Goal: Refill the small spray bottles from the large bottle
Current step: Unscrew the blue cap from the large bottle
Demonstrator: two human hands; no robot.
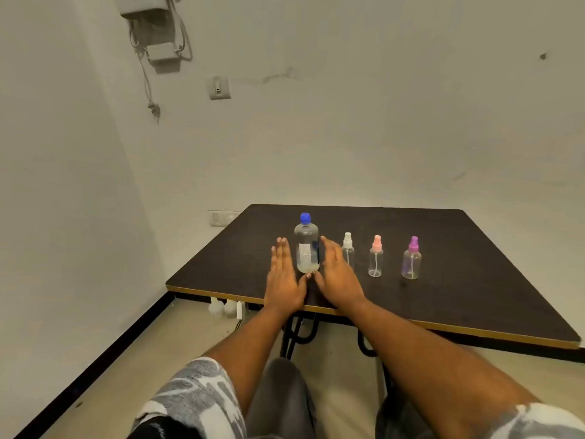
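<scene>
Head view: released left hand and right hand flank large bottle near table edge.

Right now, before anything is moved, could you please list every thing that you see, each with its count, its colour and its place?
large bottle: 1, clear with blue cap, upright on the table between the hands
white-topped spray bottle: 1, clear, on the table, partly behind the right hand
pink-topped spray bottle: 1, clear, right of the white-topped one
purple-topped spray bottle: 1, clear, rightmost in the row
table: 1, dark top with yellow edge, against the wall
wall switch: 1, pale, on the wall above the table
wall boxes: 2, grey, with cables, high on the left
left hand: 1, fingers straight, left of the large bottle
right hand: 1, fingers straight, right of the large bottle
</scene>
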